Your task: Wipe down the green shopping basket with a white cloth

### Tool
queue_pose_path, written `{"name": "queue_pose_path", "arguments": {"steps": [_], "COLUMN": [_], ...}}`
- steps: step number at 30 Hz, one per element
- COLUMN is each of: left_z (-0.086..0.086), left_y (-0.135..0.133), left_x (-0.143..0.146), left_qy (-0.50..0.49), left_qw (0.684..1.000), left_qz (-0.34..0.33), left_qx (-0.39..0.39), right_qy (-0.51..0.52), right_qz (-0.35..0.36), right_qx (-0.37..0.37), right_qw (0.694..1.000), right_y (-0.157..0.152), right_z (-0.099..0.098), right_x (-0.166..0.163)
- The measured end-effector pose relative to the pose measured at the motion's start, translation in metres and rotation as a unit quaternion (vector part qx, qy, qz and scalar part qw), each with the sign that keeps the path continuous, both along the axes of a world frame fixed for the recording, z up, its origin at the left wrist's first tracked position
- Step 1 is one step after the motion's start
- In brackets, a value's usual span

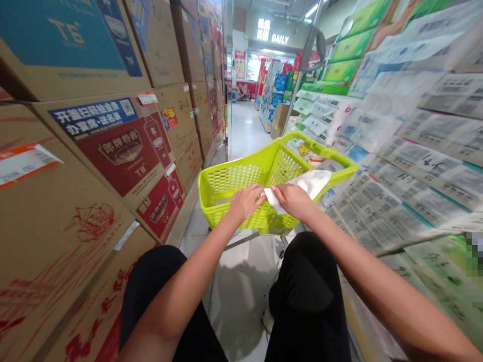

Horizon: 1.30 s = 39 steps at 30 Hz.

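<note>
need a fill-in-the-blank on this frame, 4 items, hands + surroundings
1. The left hand and right hand pinch a cloth coloured ____.
2. They hold it at the rim of a lime-green basket; cardboard boxes are stacked on the person's ____ side.
3. Plastic-wrapped packs fill the shelves on the person's ____ side.
4. The sign at the aisle's far end reads ____.
Missing words: white; left; right; DAILY.
</note>
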State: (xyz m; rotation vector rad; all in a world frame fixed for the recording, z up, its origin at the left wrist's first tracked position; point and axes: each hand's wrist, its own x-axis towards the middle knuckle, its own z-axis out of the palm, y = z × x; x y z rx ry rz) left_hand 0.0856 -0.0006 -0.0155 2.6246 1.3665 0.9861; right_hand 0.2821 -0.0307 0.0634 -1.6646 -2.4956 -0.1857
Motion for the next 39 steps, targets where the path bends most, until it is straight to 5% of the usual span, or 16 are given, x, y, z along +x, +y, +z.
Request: {"name": "queue_pose_path", "arguments": {"steps": [9,19,27,35,39], "left_z": [-0.01,-0.002,-0.01,-0.007,-0.004], "left_y": [0.0,-0.016,-0.001,-0.008,-0.014], "left_x": [-0.009,-0.016,-0.023,-0.017,-0.015], "left_qy": [-0.12,0.044,-0.087,-0.042,-0.049], "left_qw": [0.992,0.998,0.991,0.997,0.996], "left_qz": [-0.028,-0.045,-0.098,0.069,0.076], "left_qx": [0.021,0.012,-0.013,-0.005,-0.001], "right_qy": [-0.063,-0.026,-0.104,-0.082,-0.041], "right_qz": [0.0,0.143,0.001,0.074,0.13], "right_qx": [0.031,0.101,0.158,0.165,0.129], "right_qw": [0.998,0.984,0.982,0.98,0.982], "right_y": [0.024,0.006,0.017,-0.018,-0.039], "right_z": [-0.006,-0.028,-0.035,-0.024,-0.021], "right_x": [0.051,0.05,0.092,0.089,0.076]}}
